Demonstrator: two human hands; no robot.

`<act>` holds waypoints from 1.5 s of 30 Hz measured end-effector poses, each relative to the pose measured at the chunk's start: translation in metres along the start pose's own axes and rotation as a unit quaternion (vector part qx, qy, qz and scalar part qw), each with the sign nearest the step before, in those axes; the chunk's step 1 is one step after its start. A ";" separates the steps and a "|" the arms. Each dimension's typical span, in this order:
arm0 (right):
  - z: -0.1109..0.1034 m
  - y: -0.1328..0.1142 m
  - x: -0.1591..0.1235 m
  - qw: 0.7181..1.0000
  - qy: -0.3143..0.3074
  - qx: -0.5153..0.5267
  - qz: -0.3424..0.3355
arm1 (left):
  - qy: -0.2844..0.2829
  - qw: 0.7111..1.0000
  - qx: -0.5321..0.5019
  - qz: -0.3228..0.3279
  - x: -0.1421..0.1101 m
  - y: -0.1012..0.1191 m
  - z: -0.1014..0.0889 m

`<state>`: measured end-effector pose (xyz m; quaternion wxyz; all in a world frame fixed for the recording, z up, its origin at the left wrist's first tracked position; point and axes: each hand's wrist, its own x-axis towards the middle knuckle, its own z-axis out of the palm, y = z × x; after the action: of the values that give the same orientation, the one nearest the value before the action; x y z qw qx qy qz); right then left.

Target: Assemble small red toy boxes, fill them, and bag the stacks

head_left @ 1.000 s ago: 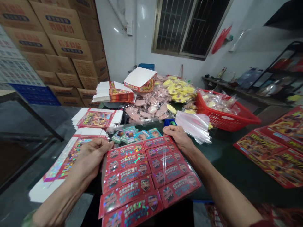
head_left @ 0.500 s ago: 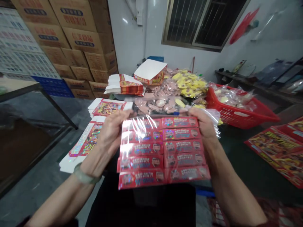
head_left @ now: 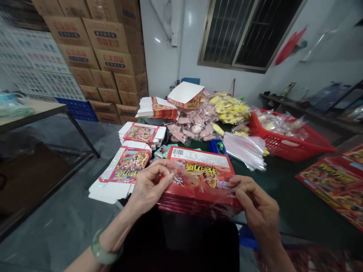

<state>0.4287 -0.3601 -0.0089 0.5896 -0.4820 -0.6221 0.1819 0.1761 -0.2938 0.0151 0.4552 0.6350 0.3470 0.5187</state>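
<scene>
A red printed pack in a clear plastic bag lies at the table's near edge, its barcode face up. Layered red edges show along its near side. My left hand pinches the bag's loose film between thumb and fingertips over the pack's left part. At the pack's right corner, my right hand is also closed on the film. Just behind the pack are a blue tape dispenser and a stack of clear plastic bags. Flat printed cartons lie to the left of my left hand.
Wrapped pink pieces and yellow pieces are heaped at the back, beside white-topped printed boxes. A red basket of wrapped items stands at right. More printed sheets lie right. Brown cartons are stacked by the wall.
The pack was held up between both hands, showing rows of small red boxes. It has come down onto the table edge, face up, and both hands have shifted to its near film.
</scene>
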 end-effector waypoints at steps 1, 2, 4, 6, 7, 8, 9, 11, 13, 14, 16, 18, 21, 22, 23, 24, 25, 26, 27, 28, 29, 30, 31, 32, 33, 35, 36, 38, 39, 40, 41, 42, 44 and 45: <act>0.000 -0.003 0.002 1.000 0.015 -0.010 0.013 | 0.018 1.000 -0.006 -0.011 0.002 0.001 0.002; -0.001 -0.004 0.005 0.999 0.030 -0.022 0.029 | 0.041 0.999 -0.013 -0.021 0.004 0.001 0.003; -0.003 -0.004 0.010 0.995 0.049 -0.054 0.063 | 0.098 0.994 -0.026 -0.035 0.007 -0.002 0.005; -0.009 -0.002 0.014 0.990 0.037 -0.099 0.091 | 0.137 0.989 -0.031 -0.040 0.007 -0.006 0.007; -0.012 -0.002 0.016 0.986 0.025 -0.130 0.097 | 0.146 0.988 -0.029 -0.041 0.006 -0.008 0.009; -0.015 -0.003 0.019 0.981 0.021 -0.167 0.095 | 0.149 0.988 -0.026 -0.042 0.005 -0.009 0.010; -0.018 -0.007 0.023 0.973 0.031 -0.211 0.085 | 0.150 0.988 -0.020 -0.043 0.004 -0.009 0.012; -0.017 -0.024 0.031 0.945 0.092 -0.311 0.044 | 0.155 0.987 -0.006 -0.041 0.004 -0.008 0.015; -0.006 -0.050 0.040 0.913 0.144 -0.381 -0.017 | 0.159 0.986 0.003 -0.048 0.004 -0.006 0.016; 0.005 -0.063 0.044 0.906 0.144 -0.395 -0.053 | 0.158 0.986 0.005 -0.053 0.005 -0.005 0.017; 0.031 -0.085 0.053 0.915 0.068 -0.377 -0.125 | 0.159 0.985 0.001 -0.065 0.006 -0.004 0.016; 0.061 -0.094 0.064 0.927 -0.026 -0.337 -0.164 | 0.164 0.984 -0.010 -0.067 0.006 -0.003 0.015; 0.092 -0.081 0.083 0.939 -0.157 -0.291 -0.096 | 0.178 0.982 -0.031 -0.062 0.006 -0.004 0.014; 0.098 -0.073 0.090 0.940 -0.212 -0.262 -0.048 | 0.184 0.980 -0.036 -0.065 0.006 -0.004 0.014; 0.101 -0.066 0.096 0.938 -0.268 -0.221 0.004 | 0.190 0.978 -0.041 -0.071 0.006 -0.004 0.014; 0.103 -0.059 0.100 0.931 -0.318 -0.170 0.052 | 0.193 0.977 -0.046 -0.079 0.006 -0.004 0.015; 0.104 -0.054 0.104 0.923 -0.354 -0.116 0.093 | 0.195 0.975 -0.053 -0.087 0.006 -0.004 0.015; 0.104 -0.050 0.105 0.917 -0.375 -0.064 0.123 | 0.193 0.974 -0.066 -0.095 0.007 -0.005 0.016; 0.105 -0.047 0.106 0.914 -0.380 -0.021 0.139 | 0.189 0.973 -0.083 -0.100 0.007 -0.005 0.016; 0.105 -0.045 0.104 0.917 -0.374 0.010 0.141 | 0.181 0.973 -0.103 -0.104 0.008 -0.006 0.016; 0.106 -0.044 0.102 0.923 -0.362 0.028 0.130 | 0.173 0.971 -0.122 -0.107 0.009 -0.007 0.016; 0.106 -0.043 0.100 0.931 -0.348 0.031 0.109 | 0.170 0.969 -0.140 -0.107 0.009 -0.007 0.015; 0.107 -0.042 0.097 0.939 -0.333 0.022 0.080 | 0.175 0.967 -0.151 -0.103 0.008 -0.006 0.013; 0.108 -0.040 0.094 0.947 -0.317 0.004 0.046 | 0.193 0.965 -0.151 -0.090 0.007 -0.005 0.010; 0.109 -0.039 0.091 0.953 -0.301 -0.019 0.007 | 0.219 0.964 -0.137 -0.070 0.005 -0.002 0.007; 0.110 -0.035 0.086 0.959 -0.266 -0.069 -0.072 | 0.249 0.962 -0.098 -0.046 -0.001 0.005 0.001; 0.109 -0.034 0.084 0.957 -0.251 -0.096 -0.111 | 0.230 0.968 -0.086 -0.057 -0.004 0.011 -0.001; 0.108 -0.032 0.080 0.944 -0.226 -0.152 -0.188 | 0.135 0.976 -0.107 -0.133 -0.008 0.022 -0.004; 0.107 -0.032 0.078 0.934 -0.215 -0.178 -0.223 | 0.077 0.970 -0.134 -0.186 -0.009 0.028 -0.004; 0.107 -0.032 0.077 0.924 -0.202 -0.202 -0.256 | 0.031 0.959 -0.162 -0.231 -0.008 0.034 -0.004; 0.106 -0.033 0.075 0.913 -0.188 -0.220 -0.286 | 0.001 0.946 -0.185 -0.266 -0.007 0.038 -0.003; 0.105 -0.033 0.074 0.904 -0.172 -0.233 -0.314 | -0.016 0.936 -0.201 -0.290 -0.004 0.041 -0.002; 0.103 -0.036 0.074 0.888 -0.141 -0.248 -0.362 | -0.025 0.927 -0.217 -0.306 0.001 0.044 0.000; 0.103 -0.037 0.074 0.880 -0.129 -0.250 -0.383 | -0.021 0.927 -0.221 -0.303 0.003 0.045 0.000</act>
<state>0.3326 -0.2821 0.0371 0.3876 -0.3099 -0.8535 -0.1589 0.1752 -0.3067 0.0578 0.7264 0.3943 0.3897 0.4061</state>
